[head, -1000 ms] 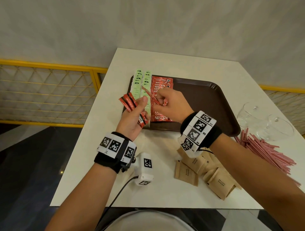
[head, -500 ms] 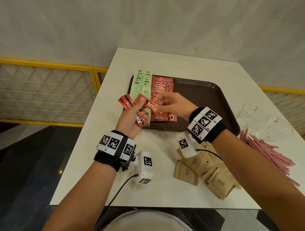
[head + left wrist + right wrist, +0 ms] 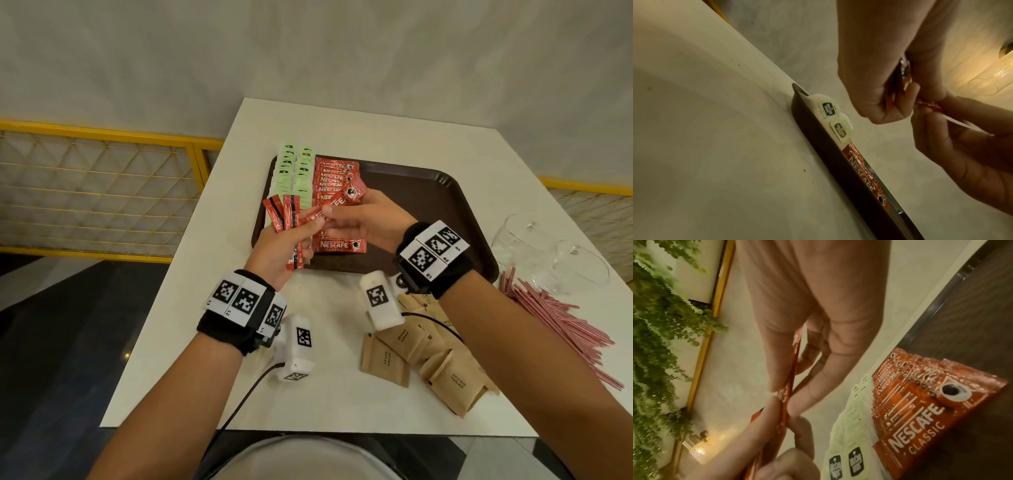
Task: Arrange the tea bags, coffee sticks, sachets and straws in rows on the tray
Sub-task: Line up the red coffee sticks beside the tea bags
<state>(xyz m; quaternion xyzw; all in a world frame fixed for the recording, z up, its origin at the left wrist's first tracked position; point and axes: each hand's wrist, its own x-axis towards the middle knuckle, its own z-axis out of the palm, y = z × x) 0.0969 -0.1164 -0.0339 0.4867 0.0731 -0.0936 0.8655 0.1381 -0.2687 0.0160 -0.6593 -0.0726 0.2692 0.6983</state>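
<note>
Left hand (image 3: 284,240) curled round a small fan of glossy red foil coffee sticks (image 3: 286,217), held just left of the tray's near-left corner. Right hand (image 3: 363,222) pinching one more red stick (image 3: 337,202) between thumb and fingertips, its far end touching the left thumb, above the tray.

Dark brown plastic tray (image 3: 428,205), rounded corners, raised rim, on a white matte table (image 3: 342,130). On its left part: two columns of pale green tea bags (image 3: 294,171), then one overlapped column of flat red Nescafe sticks (image 3: 334,181).

Off the tray, near edge: kraft-paper brown sugar sachets (image 3: 421,359) in a loose heap; thin pink straws (image 3: 561,322) scattered at right, beside clear glasses (image 3: 548,253).

Head view only: sachets, straws. Left wrist only: tray rim (image 3: 818,129) edge-on, tea bags overhanging it. Right wrist only: legible "Classic" print and cup graphic on the nearest laid stick (image 3: 920,426), trailing green foliage (image 3: 657,337) behind a yellow rail.
</note>
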